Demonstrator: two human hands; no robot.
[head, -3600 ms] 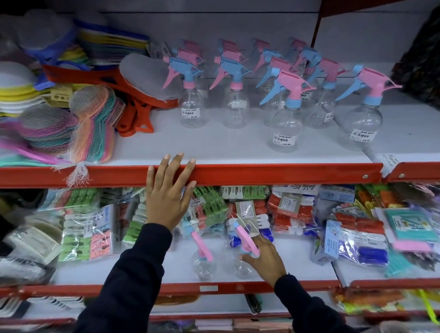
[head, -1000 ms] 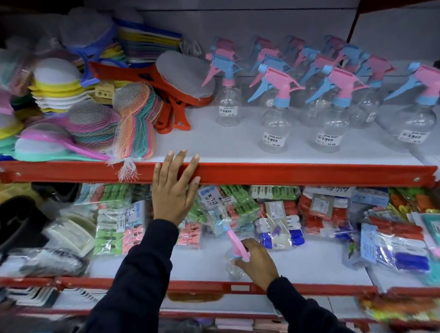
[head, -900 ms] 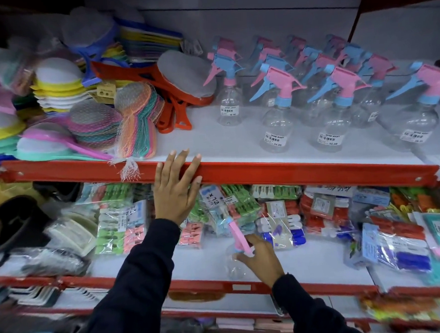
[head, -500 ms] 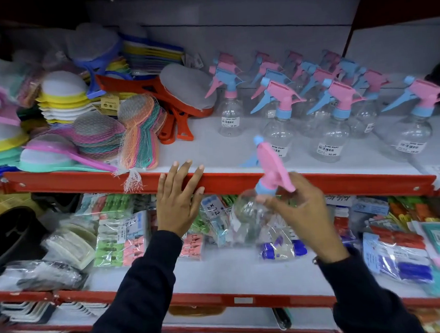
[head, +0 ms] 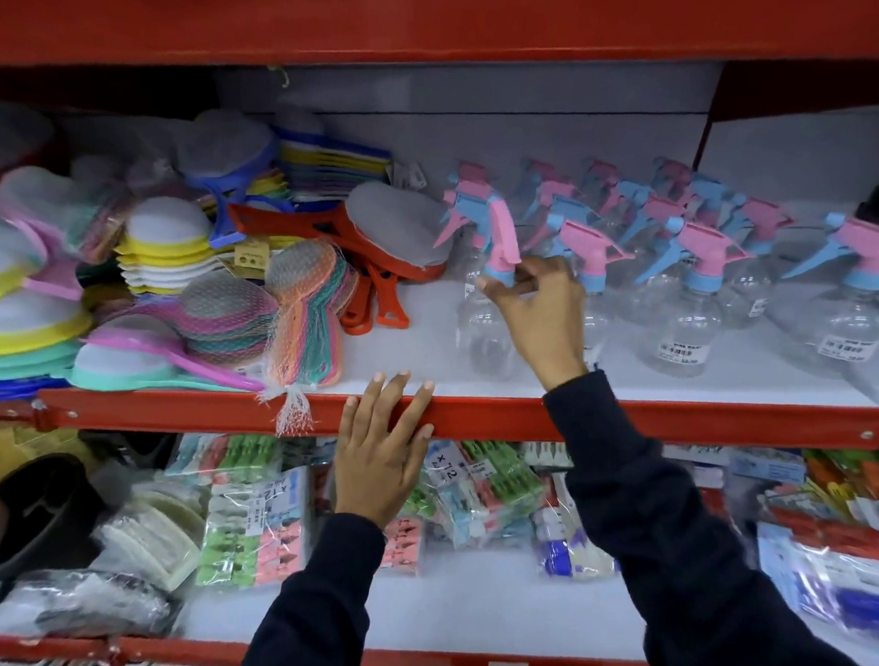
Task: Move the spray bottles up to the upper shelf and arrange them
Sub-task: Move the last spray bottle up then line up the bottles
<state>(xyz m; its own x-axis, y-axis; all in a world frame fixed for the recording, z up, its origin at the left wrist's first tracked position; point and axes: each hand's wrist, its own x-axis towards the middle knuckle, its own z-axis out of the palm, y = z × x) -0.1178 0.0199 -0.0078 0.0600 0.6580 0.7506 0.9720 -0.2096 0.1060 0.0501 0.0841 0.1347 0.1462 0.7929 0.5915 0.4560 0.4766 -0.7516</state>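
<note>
Head view: upright spray bottle [head: 483,325], pink nozzle [head: 504,236] toward camera.

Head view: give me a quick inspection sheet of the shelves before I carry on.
Surface: upper shelf, white, red front lip; bare strip at front.
Job's things: held spray bottle at the shelf's left end of the spray bottle group; contact with shelf unclear.
Clutter: netted scrubbers, strainers left; clothespin packs below.
Hands: right hand pinches the bottle's neck; left hand flat on the lip.
Cables: nothing seen.
Surroundings: red shelf above, grey back panel.
</note>
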